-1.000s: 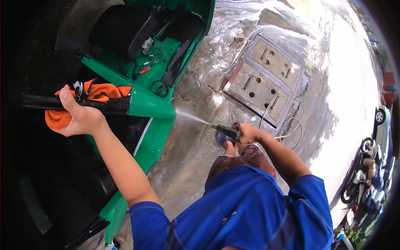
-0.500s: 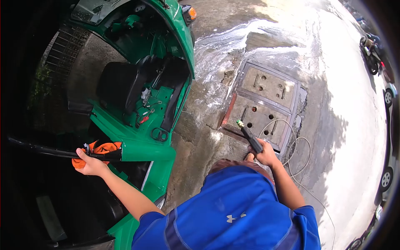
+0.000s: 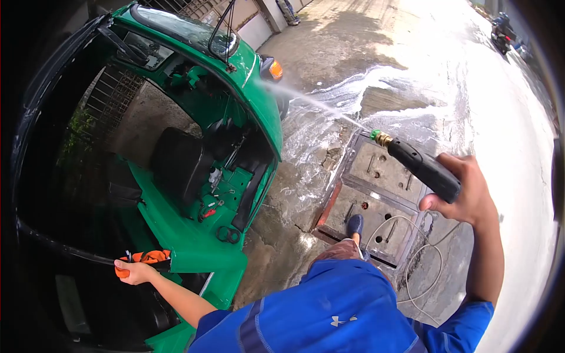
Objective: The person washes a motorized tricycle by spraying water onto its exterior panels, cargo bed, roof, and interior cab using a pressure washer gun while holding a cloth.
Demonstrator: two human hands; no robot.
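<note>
In my right hand [image 3: 472, 191] is a black pressure washer spray gun [image 3: 422, 166] with a brass and green nozzle, pointing left. A white water jet [image 3: 321, 105] runs from it to the front side of a green three-wheeled vehicle [image 3: 266, 115], close to its orange light [image 3: 275, 70]. My left hand [image 3: 138, 273] is closed on an orange cloth [image 3: 152, 256], against the vehicle's black bar [image 3: 65, 250]. Inside the open cab are a black seat [image 3: 179, 162] and a green floor with small parts on it.
A thin hose [image 3: 440, 265] loops over the ground on the right. My shoe [image 3: 355, 225] rests on a concrete cover with holes [image 3: 376, 203]. Foamy water [image 3: 376, 76] runs over the pavement. A motorcycle with a rider [image 3: 502, 32] is on the road at upper right.
My right hand has risen to the right and forward, lifting the spray gun, and water now shoots from it. The view has shifted, showing more of the vehicle's front. My left hand stays on the cloth.
</note>
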